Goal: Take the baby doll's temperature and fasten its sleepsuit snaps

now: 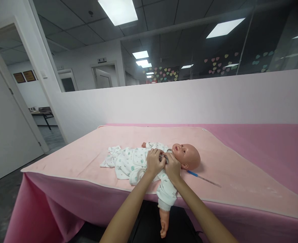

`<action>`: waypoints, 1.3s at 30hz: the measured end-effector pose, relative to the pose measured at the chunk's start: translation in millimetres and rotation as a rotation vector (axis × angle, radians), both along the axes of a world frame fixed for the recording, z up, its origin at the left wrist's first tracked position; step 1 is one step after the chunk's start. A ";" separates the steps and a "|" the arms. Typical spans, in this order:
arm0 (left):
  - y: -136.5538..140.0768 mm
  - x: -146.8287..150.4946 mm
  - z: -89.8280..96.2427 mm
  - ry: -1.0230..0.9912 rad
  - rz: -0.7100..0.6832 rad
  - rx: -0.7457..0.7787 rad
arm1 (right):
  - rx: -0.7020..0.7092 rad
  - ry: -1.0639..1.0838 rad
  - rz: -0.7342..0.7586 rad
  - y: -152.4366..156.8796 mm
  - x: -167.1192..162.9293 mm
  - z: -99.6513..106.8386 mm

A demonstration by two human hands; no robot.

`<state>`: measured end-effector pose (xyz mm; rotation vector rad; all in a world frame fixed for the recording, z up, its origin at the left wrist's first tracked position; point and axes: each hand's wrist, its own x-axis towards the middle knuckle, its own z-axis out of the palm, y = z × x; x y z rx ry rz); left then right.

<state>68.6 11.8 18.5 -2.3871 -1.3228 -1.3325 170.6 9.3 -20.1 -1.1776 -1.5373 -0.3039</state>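
A baby doll (pixel 189 157) lies on its back with its head to the right, dressed in a white outfit (pixel 125 165) with a small green print. At the doll's upper chest, just below the chin, my left hand (pixel 155 162) and my right hand (pixel 172 166) meet with fingers closed in a pinch. Between the fingertips a small grey, shiny thing (pixel 166 159) shows in part; its kind cannot be made out. One doll arm (pixel 164 219) hangs over the table's front edge between my forearms. The other doll hand (pixel 144 145) rests on the far side.
A thin stick with a blue handle (pixel 193 173) lies right of the doll's head. Beneath is a pale pink mat (pixel 240 175) over a darker pink cloth (pixel 277 145). A white wall (pixel 189 101) with glass above stands behind the table; a door (pixel 9 118) is at left.
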 end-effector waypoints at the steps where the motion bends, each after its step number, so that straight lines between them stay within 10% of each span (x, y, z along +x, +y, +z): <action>1: 0.0 0.1 -0.2 -0.001 0.004 0.000 | 0.004 0.003 -0.002 -0.1 -0.1 0.2; 39: 0.6 -2.1 -3.3 -0.045 0.035 0.023 | -0.044 0.062 0.104 -0.5 -0.2 0.9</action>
